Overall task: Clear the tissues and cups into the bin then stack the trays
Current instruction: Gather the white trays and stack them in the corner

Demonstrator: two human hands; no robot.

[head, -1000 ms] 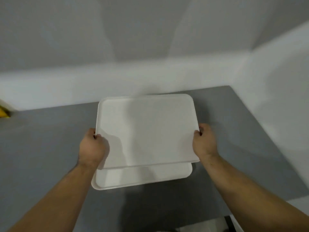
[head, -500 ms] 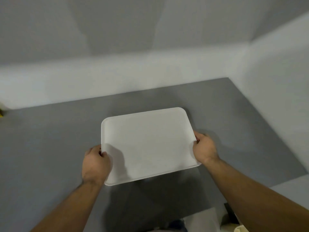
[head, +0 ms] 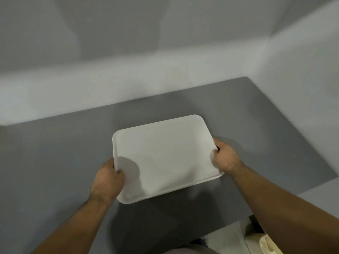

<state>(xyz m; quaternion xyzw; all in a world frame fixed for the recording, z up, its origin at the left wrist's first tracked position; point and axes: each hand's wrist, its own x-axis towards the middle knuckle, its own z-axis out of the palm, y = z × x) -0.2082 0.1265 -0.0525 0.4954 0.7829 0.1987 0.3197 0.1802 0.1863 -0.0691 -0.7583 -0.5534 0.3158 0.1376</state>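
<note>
White rectangular plastic tray (head: pixel 165 158) is low over the middle of the grey desk (head: pixel 55 153), skewed; can't tell if it touches. Left hand (head: pixel 108 178) and right hand (head: pixel 226 156) grip opposite short edges, fingers (head: pixel 119 171) pinching the rim. The two-sided hold probably keeps it level for stacking. No cups, tissues or second tray visible.
</note>
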